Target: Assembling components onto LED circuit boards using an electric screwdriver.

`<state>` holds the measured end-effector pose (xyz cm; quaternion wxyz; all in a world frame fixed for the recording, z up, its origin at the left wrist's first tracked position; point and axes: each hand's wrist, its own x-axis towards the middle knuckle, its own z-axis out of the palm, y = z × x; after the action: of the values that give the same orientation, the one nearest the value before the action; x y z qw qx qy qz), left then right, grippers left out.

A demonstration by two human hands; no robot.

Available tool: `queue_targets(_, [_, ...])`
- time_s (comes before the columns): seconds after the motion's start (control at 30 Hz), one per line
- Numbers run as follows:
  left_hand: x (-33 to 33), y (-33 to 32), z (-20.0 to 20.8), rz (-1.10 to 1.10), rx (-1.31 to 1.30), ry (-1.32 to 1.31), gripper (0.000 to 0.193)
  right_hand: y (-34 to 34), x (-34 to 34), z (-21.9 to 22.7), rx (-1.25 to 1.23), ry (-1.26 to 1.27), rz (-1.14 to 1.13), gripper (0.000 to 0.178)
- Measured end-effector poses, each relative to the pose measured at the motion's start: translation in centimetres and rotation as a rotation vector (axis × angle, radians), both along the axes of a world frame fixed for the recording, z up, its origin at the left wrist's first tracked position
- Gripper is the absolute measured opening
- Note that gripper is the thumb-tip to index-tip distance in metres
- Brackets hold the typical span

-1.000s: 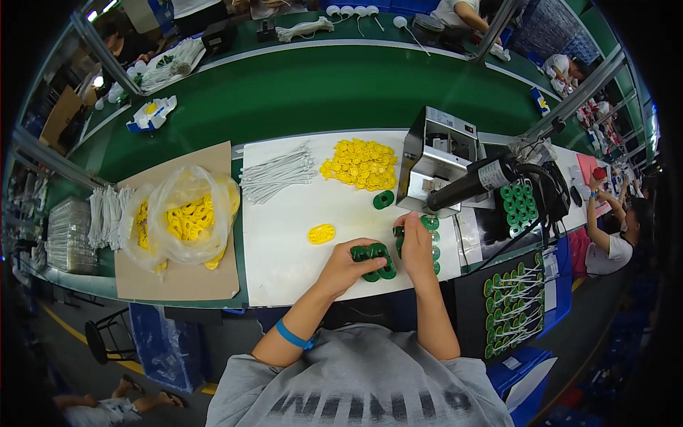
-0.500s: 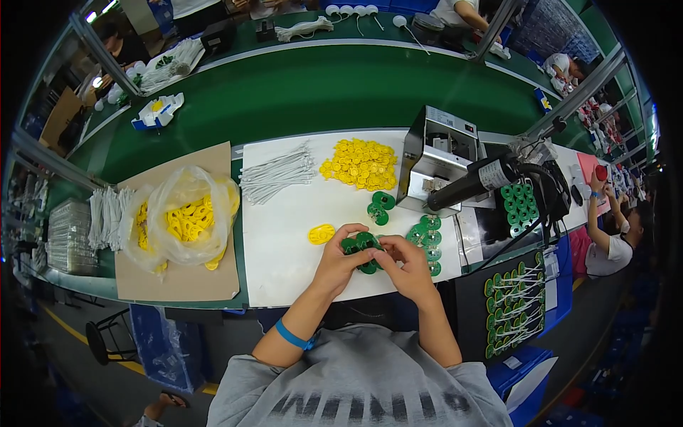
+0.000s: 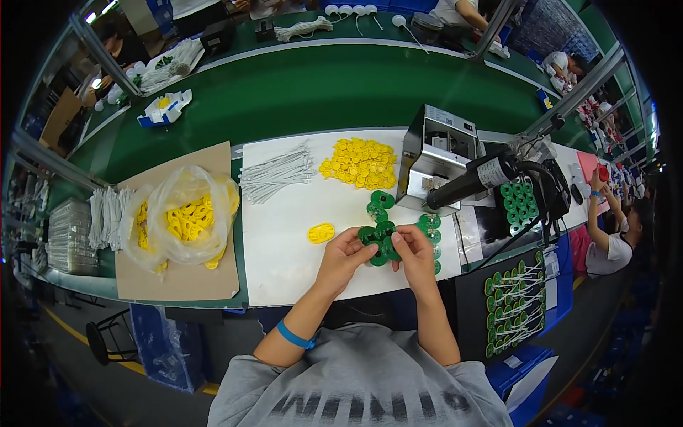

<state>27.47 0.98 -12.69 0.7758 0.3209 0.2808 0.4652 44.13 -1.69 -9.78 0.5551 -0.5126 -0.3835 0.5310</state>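
Observation:
Between both hands, above the white work surface, is a joined cluster of round green circuit boards (image 3: 385,229). The fingers and thumb of my left hand (image 3: 341,262) close on its left side. On the other side, the thumb and fingers of my right hand (image 3: 418,260) pinch its right edge. A smaller group of green boards (image 3: 381,198) lies just beyond the cluster. To the right, partly behind my right hand, a column of round green boards (image 3: 430,222) rests on the surface. A yellow oval plastic piece (image 3: 321,233) lies left of my left hand.
Farther back are a heap of yellow plastic pieces (image 3: 359,164) and white cables (image 3: 277,174). A metal machine (image 3: 439,153) and a black cylindrical device (image 3: 473,183) stand at right. An open plastic bag (image 3: 191,186) of yellow parts sits left on cardboard. Behind runs a green conveyor (image 3: 306,89).
Both hands have shifted slightly right and the board cluster has turned, showing more of it between them. On the conveyor, a blue-and-white box has moved a little to the right.

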Motion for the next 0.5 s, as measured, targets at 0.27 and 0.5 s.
queue_targets(0.27, [0.0, -0.1, 0.1, 0.034, 0.035, 0.017, 0.032, -0.2, 0.3, -0.4, 0.053, -0.074, 0.048, 0.020])
queue_targets(0.5, [0.1, -0.2, -0.1, 0.003, 0.059, 0.060, 0.032, -0.1, 1.2, -0.1, 0.011, -0.151, 0.100, 0.021])
